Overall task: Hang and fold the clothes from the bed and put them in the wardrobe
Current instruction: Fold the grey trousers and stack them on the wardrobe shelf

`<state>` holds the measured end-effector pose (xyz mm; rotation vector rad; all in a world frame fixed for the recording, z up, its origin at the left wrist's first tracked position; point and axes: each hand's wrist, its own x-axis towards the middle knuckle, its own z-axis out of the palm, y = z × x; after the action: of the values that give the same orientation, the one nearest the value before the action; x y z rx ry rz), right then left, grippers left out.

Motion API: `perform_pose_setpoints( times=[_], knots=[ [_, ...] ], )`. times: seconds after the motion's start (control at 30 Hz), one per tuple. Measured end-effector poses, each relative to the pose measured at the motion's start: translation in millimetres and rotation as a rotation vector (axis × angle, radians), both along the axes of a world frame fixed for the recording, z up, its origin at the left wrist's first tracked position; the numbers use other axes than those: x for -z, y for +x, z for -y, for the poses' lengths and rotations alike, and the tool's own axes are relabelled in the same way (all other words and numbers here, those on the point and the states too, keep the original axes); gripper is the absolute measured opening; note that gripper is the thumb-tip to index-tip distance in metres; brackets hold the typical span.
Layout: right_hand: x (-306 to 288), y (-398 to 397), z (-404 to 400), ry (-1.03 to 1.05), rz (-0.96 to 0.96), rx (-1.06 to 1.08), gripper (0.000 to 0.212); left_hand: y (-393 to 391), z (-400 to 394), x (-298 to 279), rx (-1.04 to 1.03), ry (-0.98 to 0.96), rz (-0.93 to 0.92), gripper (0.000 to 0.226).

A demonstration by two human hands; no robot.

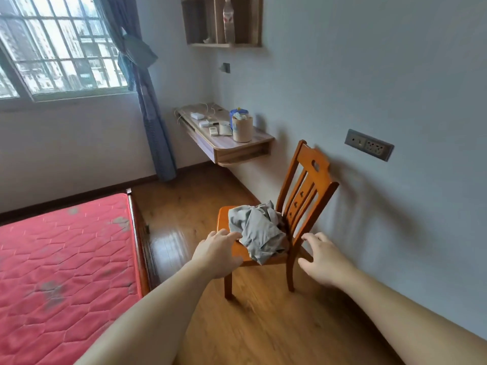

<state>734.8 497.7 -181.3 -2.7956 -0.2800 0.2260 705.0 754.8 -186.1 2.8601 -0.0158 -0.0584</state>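
Grey garment (259, 231) lay crumpled on the chair (303, 191) seat. My left hand (218, 252), fingers relaxed, touched its near-left edge. My right hand (325, 259), fingers spread, empty, hovered just right of it by the chair back.

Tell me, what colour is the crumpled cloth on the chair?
Grey; the crumpled cloth shows best in the head view.

Barred window (60, 46); pale walls (369, 75); wooden floor (263, 325); perhaps cluttered wall desk (237, 148).
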Motion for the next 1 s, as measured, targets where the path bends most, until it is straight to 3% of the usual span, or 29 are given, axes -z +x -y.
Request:
perform_pose_setpoints(
  times=[0.17,0.33,0.53,0.63,0.7,0.87,0.93,1.0],
  knots=[
    [23,113,3,-0.031,-0.032,-0.001,0.062,120,-8,50,-0.058,-0.07,-0.016,0.059],
    [66,233,-14,0.025,-0.198,0.079,0.059,232,-20,113,-0.12,-0.157,-0.146,0.061],
    [157,348,-49,0.137,-0.422,0.136,0.06,317,-23,197,-0.258,-0.328,-0.317,0.073],
    [222,396,-68,0.13,-0.514,0.144,0.062,352,-26,248,-0.415,-0.53,-0.428,0.07],
    [266,429,-82,0.124,-0.568,0.152,0.069,373,-31,282,-0.551,-0.657,-0.464,0.065],
    [366,482,-109,0.058,-0.727,0.255,0.115,395,-40,356,-0.743,-0.739,-0.559,0.059],
    [390,485,-114,0.01,-0.746,0.294,0.109,398,-44,372,-0.809,-0.8,-0.601,0.059],
    [403,485,-121,-0.004,-0.752,0.304,0.085,403,-50,380,-0.907,-0.901,-0.616,0.061]
  ],
)
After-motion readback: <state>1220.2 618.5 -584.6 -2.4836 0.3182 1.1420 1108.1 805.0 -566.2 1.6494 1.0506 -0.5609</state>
